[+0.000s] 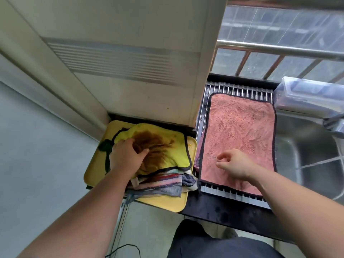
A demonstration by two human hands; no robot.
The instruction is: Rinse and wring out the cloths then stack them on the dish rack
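Several cloths on yellow tray

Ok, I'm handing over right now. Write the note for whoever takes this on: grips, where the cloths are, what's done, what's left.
Left grip: fingers curled into the yellow cloth, which is stained brown and tops the cloth pile on the yellow tray.
Right grip: loosely curled, holds nothing, above the pink cloth.
Done: pink cloth lies flat on the dish rack.
Left: rinse and wring the yellow cloth at the sink, right of the rack, then the pile beneath it. Stack each on the pink one.
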